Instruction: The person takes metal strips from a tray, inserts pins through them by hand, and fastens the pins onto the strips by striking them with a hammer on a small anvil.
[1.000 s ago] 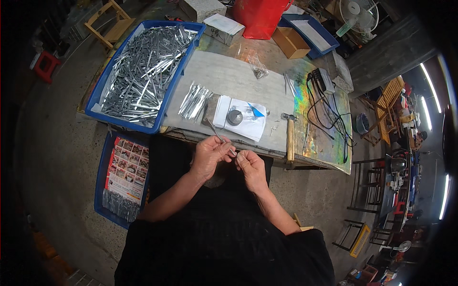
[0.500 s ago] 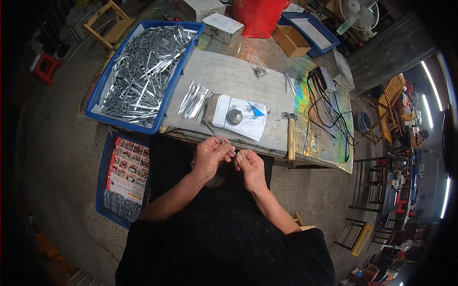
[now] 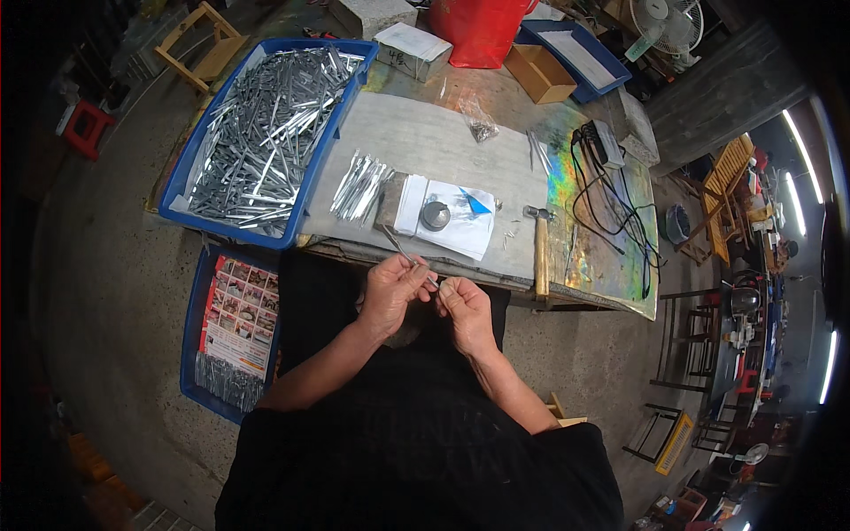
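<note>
In front of my body, just off the table's near edge, my left hand (image 3: 394, 290) is closed round a thin silvery metal piece (image 3: 398, 246). Its far end sticks out past my fingers toward a dark block (image 3: 390, 205) at the table edge. My right hand (image 3: 467, 314) pinches at the near end, its fingertips close to the left ones; whatever small part may be between them is hidden. Beyond my hands lie white papers (image 3: 460, 237) with a round grey metal piece (image 3: 435, 216) on top. Left of the block, several similar metal pieces (image 3: 359, 188) are spread out.
A blue tray (image 3: 305, 199) heaped with metal pieces stands on the table's left. Below it sits another blue tray (image 3: 189, 354) with a printed sheet and more pieces. To the right are a hammer (image 3: 541, 252), black cables (image 3: 611, 199) and a clear bag (image 3: 478, 119) of small parts.
Both hands stay almost in place, holding the metal piece. The view has shifted very slightly; nothing on the table has visibly moved.
</note>
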`<state>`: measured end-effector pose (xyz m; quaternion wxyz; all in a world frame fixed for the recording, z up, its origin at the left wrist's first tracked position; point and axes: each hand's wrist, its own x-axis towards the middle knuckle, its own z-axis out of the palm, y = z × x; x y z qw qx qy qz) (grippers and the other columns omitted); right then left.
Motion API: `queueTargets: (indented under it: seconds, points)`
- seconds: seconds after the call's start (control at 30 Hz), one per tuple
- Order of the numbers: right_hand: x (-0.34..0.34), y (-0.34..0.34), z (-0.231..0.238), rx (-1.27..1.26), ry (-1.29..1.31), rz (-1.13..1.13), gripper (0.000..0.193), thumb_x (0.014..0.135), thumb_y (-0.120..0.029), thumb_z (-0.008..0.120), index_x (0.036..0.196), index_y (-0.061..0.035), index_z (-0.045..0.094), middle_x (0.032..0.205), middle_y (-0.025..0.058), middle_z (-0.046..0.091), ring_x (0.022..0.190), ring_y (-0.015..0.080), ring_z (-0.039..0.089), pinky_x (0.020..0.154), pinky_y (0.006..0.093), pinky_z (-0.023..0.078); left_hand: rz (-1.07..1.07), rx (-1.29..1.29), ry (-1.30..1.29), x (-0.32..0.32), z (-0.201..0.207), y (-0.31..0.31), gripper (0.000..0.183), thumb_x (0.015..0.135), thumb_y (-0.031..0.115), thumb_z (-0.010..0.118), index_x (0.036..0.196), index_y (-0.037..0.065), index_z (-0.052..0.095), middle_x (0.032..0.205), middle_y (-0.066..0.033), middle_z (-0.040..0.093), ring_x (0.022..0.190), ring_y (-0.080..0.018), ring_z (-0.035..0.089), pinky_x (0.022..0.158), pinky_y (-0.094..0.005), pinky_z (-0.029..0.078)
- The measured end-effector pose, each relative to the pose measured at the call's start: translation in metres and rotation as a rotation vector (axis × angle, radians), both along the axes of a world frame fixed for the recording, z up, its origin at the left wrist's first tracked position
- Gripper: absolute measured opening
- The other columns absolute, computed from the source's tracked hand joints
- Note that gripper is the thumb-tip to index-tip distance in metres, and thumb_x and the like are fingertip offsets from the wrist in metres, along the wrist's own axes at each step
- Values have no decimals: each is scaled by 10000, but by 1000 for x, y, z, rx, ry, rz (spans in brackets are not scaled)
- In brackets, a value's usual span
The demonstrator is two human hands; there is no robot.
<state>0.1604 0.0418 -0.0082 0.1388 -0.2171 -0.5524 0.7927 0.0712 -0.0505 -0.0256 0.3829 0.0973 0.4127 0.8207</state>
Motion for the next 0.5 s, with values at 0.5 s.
queueTargets:
  seconds: [0.5]
  points:
    - [-12,6,-13,-108,66,-31,146,825,-159,522,747,-44,478,632,-19,445,543,57,380,499,191,315,155,-54,211,-1,1,7,77,788,52,542,846,3,528,751,-63,586,618,-76,543,490,-169,411]
